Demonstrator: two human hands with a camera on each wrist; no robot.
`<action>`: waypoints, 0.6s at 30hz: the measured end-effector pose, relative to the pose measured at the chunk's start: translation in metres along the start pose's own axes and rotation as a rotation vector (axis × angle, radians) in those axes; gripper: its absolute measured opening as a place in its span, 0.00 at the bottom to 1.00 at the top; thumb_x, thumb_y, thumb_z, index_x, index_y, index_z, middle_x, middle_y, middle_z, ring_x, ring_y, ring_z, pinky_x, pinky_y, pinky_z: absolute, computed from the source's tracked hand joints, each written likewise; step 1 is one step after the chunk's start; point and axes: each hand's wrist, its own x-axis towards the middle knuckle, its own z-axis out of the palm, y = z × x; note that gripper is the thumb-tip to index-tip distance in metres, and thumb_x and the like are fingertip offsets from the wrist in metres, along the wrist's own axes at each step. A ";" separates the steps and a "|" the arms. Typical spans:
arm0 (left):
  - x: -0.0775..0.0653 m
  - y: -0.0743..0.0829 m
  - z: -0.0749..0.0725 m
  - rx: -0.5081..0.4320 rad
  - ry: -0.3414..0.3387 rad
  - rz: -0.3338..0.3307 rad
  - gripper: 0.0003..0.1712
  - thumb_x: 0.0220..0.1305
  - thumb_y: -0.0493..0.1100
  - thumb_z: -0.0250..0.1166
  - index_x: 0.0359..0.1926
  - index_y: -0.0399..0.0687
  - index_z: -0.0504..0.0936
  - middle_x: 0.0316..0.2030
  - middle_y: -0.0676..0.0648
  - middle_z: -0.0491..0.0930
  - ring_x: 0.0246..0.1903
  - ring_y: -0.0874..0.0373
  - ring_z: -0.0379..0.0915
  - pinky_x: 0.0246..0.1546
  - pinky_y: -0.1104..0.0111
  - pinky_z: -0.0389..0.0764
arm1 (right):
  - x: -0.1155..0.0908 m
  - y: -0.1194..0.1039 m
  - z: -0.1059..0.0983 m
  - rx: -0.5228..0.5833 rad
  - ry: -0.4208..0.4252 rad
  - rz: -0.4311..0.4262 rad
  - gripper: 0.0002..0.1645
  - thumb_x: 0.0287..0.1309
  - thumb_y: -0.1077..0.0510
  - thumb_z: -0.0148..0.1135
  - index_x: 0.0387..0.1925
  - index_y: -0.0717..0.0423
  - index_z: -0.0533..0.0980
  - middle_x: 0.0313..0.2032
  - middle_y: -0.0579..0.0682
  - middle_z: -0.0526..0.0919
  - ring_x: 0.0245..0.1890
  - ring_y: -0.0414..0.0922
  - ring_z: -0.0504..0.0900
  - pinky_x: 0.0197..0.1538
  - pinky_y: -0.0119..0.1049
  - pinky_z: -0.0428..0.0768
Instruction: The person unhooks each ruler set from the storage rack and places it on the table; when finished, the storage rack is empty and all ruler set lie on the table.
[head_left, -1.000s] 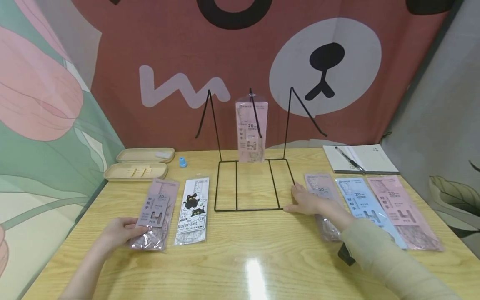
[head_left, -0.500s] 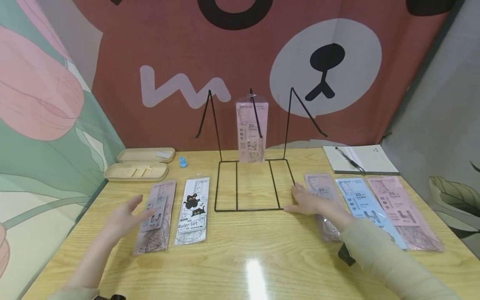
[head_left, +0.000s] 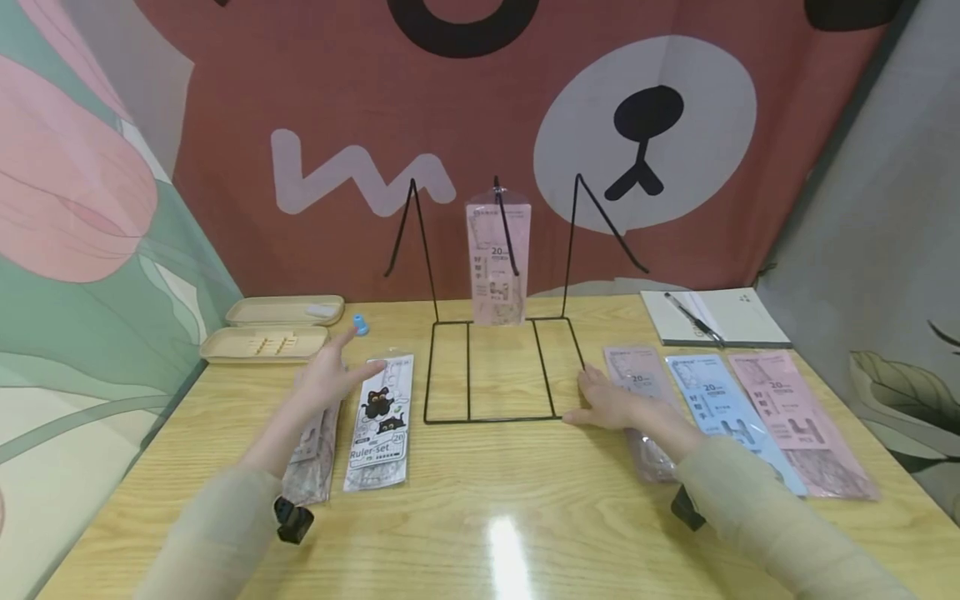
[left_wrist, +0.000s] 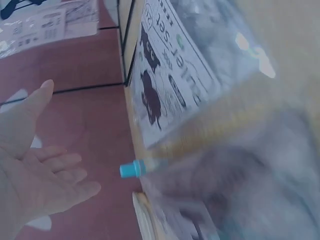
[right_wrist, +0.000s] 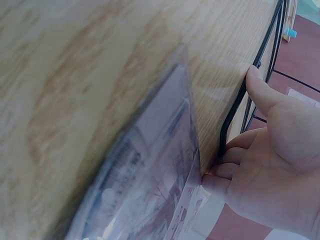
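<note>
My left hand hovers with spread fingers above a greyish-purple ruler set pack, partly covering it, beside a white black-cat ruler set pack. In the left wrist view its palm shows with nothing in it. The right hand holds the front right corner of a black wire display rack, thumb on the front wire and fingers at the side wire. From the rack's middle hook hangs a pink ruler set pack. Under the right forearm lies another purple ruler set pack, partly hidden.
A blue pack and a pink pack lie at the right. Behind them is a notebook with a pen. An opened beige case and a small blue cap stand back left.
My left hand has let go of the purple pack at the left, lifted, and moved right and away from me towards the cat pack. The right hand stays at the rack's corner.
</note>
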 end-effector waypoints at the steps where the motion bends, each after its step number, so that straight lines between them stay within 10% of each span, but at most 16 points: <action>1: 0.006 0.003 0.004 0.000 -0.005 0.009 0.52 0.62 0.60 0.60 0.73 0.37 0.44 0.66 0.30 0.60 0.64 0.33 0.59 0.61 0.45 0.68 | 0.000 0.000 0.000 0.000 0.001 0.000 0.55 0.64 0.40 0.52 0.67 0.79 0.41 0.69 0.75 0.35 0.71 0.67 0.36 0.73 0.58 0.41; 4: 0.021 0.013 0.014 -0.050 -0.039 0.014 0.52 0.63 0.58 0.60 0.73 0.37 0.42 0.72 0.33 0.47 0.69 0.34 0.46 0.68 0.45 0.58 | 0.000 -0.001 -0.001 -0.004 0.002 0.001 0.55 0.64 0.40 0.52 0.67 0.80 0.41 0.69 0.75 0.35 0.71 0.67 0.37 0.73 0.58 0.41; 18: 0.077 0.055 0.060 -0.202 -0.051 0.063 0.50 0.63 0.56 0.61 0.74 0.42 0.42 0.73 0.39 0.47 0.72 0.43 0.43 0.71 0.49 0.51 | 0.000 0.001 -0.001 -0.023 0.015 0.000 0.55 0.64 0.40 0.52 0.67 0.79 0.42 0.69 0.75 0.36 0.71 0.67 0.38 0.73 0.57 0.42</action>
